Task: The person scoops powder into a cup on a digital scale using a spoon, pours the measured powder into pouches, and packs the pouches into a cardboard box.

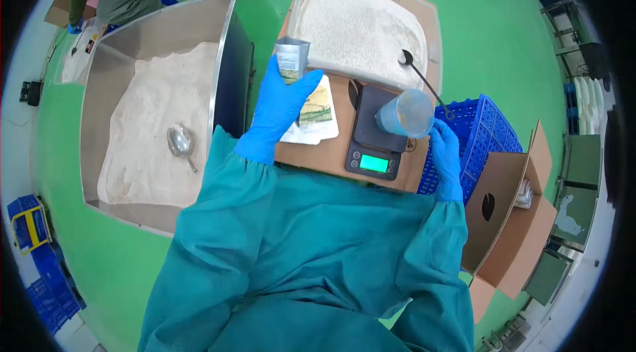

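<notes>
- Large open metal bin (106, 80), beyond the left edge of the cardboard surface (324, 156), holding pale powder with a metal scoop (180, 141) lying in it.
- Wide, translucent plastic tub (434, 34) along the far edge of the cardboard surface, also filled with pale powder. It looks heavy and probably needs both hands under opposite rims. A black spoon (407, 57) rests with its bowl in the powder and its handle over the near right side; the handle is the clean place to hold.
- Blue plastic crate (487, 127), beside the right edge: stiff, with slatted walls.
- Black digital scale (373, 138) near the right edge, green display facing the wearer. Its flat top is likely sensitive to knocks.
- Clear cup (405, 113), tilted above the scale, gripped at its right side by the gloved right hand (446, 153). It seems light and rigid, perhaps slippery against a glove; the side away from the mouth suits a hold. How much it contains is hard to tell.
- Flat printed pouches (324, 128) lying left of the scale, likely thin and slick.
- Small silvery pouch (292, 60), upright and open-topped near the far left corner, gripped between thumb and fingers of the gloved left hand (275, 103). It looks light and soft-walled; a low, gentle pinch should keep the mouth wide, while squeezing could fold it.
</notes>
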The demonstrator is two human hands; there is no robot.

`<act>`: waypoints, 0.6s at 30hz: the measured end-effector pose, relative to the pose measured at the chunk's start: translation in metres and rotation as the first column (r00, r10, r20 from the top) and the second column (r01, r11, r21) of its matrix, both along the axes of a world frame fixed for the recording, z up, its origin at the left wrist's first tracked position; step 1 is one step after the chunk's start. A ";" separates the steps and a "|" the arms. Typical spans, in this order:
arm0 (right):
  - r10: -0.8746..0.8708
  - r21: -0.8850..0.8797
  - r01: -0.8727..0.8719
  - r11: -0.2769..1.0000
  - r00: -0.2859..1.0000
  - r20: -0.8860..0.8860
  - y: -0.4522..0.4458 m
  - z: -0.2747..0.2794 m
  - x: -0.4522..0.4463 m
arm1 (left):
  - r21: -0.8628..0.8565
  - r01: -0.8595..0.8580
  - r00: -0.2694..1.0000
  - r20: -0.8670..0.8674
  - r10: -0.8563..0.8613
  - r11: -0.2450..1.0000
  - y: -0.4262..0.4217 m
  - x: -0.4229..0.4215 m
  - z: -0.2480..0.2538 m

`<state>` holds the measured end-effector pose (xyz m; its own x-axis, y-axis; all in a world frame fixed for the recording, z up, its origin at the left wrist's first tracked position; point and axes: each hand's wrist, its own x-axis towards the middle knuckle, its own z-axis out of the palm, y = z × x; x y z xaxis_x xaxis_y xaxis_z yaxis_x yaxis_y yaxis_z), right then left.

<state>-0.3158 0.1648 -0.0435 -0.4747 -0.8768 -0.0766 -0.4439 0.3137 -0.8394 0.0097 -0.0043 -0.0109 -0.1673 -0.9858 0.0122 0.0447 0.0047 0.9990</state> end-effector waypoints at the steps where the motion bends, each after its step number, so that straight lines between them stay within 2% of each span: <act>1: 0.032 -0.011 -0.033 0.999 0.999 -0.041 -0.003 -0.007 -0.005 | 0.121 0.010 1.000 -0.006 -0.010 0.993 -0.003 -0.002 -0.001; 3: 0.038 0.026 -0.037 0.999 0.998 -0.048 -0.010 -0.016 -0.012 | 0.155 -0.005 0.999 0.034 0.000 0.988 -0.006 -0.004 -0.001; 5: -0.099 -0.051 0.102 0.994 0.993 0.059 -0.015 -0.022 -0.014 | 0.310 -0.082 0.993 -0.061 0.106 0.947 -0.007 -0.004 -0.003; 6: -0.103 -0.048 0.106 0.993 0.993 0.059 -0.019 -0.023 -0.015 | 0.317 -0.110 0.988 -0.069 0.138 0.942 -0.006 -0.004 -0.005; 7: -0.102 -0.045 0.110 0.993 0.984 0.143 -0.023 -0.023 -0.016 | 0.319 -0.106 0.989 -0.068 0.134 0.942 -0.007 -0.003 -0.005; 8: -0.101 -0.041 0.113 0.993 0.969 0.226 -0.026 -0.022 -0.017 | 0.374 -0.079 0.984 -0.122 0.133 0.924 -0.008 -0.001 -0.005; 10: -0.083 -0.057 0.102 0.993 0.961 0.265 -0.031 -0.021 -0.014 | 0.437 -0.015 0.966 -0.227 0.126 0.899 -0.009 -0.001 0.003; 13: -0.071 -0.069 0.096 0.993 0.949 0.308 -0.036 -0.016 -0.011 | 0.430 0.089 0.953 -0.300 0.050 0.898 -0.015 0.001 -0.007; 18: -0.090 -0.098 0.134 0.986 0.930 0.357 -0.039 -0.010 -0.006 | 0.441 0.124 0.929 -0.367 0.052 0.889 -0.017 0.000 -0.007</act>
